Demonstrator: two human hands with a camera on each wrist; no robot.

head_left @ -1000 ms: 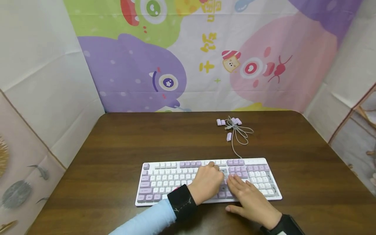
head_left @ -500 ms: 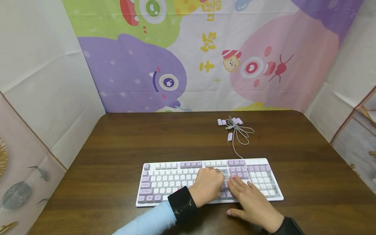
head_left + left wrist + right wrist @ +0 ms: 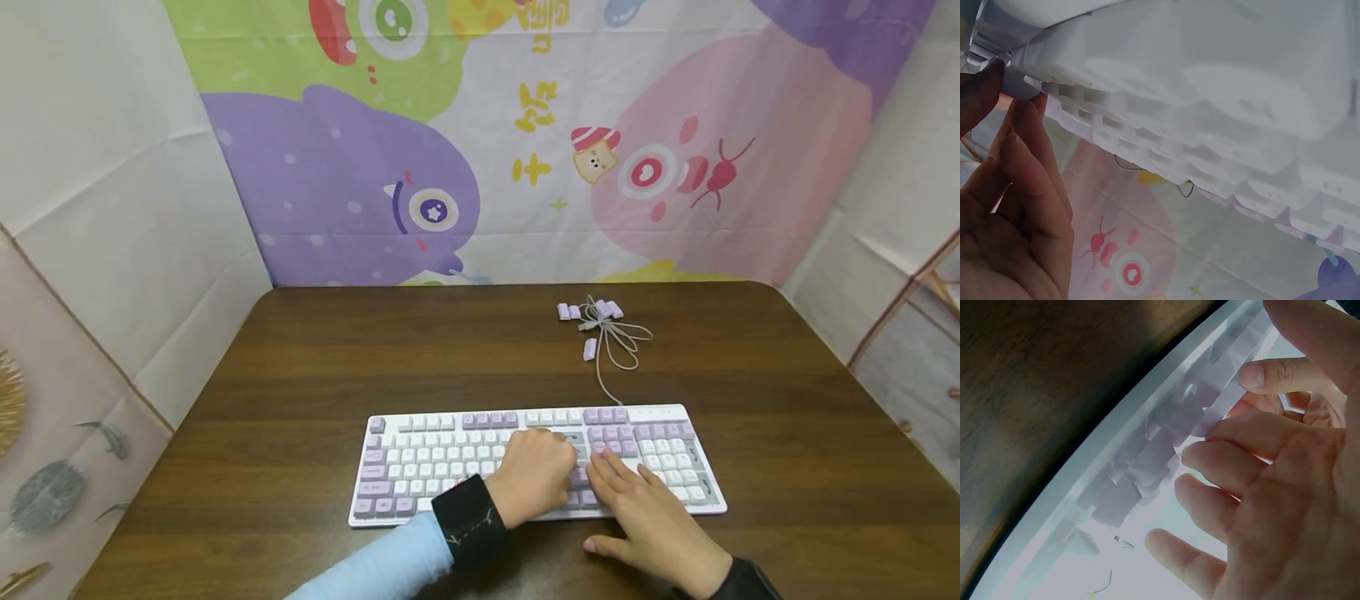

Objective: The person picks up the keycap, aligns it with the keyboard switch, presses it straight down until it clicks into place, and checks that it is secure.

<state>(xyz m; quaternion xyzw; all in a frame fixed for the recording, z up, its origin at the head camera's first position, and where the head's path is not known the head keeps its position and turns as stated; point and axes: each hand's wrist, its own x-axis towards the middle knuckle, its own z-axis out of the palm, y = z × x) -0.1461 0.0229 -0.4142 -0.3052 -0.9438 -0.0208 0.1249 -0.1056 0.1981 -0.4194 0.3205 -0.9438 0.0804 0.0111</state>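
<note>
A full-size keyboard point(image 3: 420, 471) with white and lilac keycaps lies at the front of the table. My left hand point(image 3: 531, 479) is over its middle right, knuckles up. In the left wrist view, the thumb and index finger pinch a lilac keycap point(image 3: 1020, 85) down at the key rows. My right hand point(image 3: 648, 521) lies beside it with fingers stretched over the keys left of the number pad, thumb spread off the front edge. In the right wrist view, its fingertips point(image 3: 1194, 453) are right at the lilac keys point(image 3: 1147, 456).
Behind the keyboard, a bundled white cable point(image 3: 618, 337) runs back from its rear edge. Loose lilac keycaps point(image 3: 590, 349) lie around it. Bare grey spots point(image 3: 574, 437) show among the keys. A cartoon-printed cloth point(image 3: 360, 183) hangs behind the brown table point(image 3: 375, 350).
The raised knuckles of my left hand have dropped slightly. My right hand keeps its place on the keyboard, and the whole head view has shifted a little.
</note>
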